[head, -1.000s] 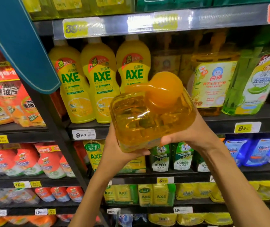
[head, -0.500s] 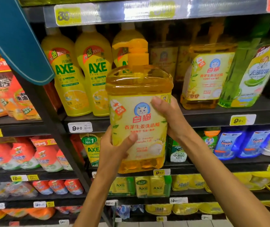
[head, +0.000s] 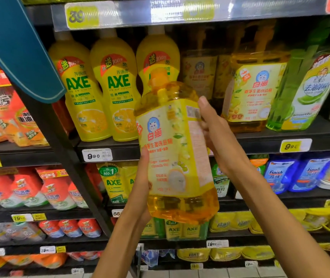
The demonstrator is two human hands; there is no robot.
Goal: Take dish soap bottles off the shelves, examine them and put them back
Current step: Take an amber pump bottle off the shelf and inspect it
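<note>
I hold a large amber dish soap bottle with a yellow cat-logo label and an orange pump top in front of the shelves. It is upright, tilted slightly left, and turned so its front and right side label both show. My left hand grips its lower left edge. My right hand clasps its right side, fingers reaching up toward the shoulder. A matching bottle stands on the shelf behind, to the right.
Three yellow AXE bottles stand on the same shelf at the left, and a green soap pouch at the right. Red refill pouches fill the left bay. Lower shelves carry AXE packs and blue Finish bottles. A teal sign hangs upper left.
The bottle went from tipped top-toward-me to upright, then rotated to show its side label. My right hand slid along its right side; my left hand stayed low on the left.
</note>
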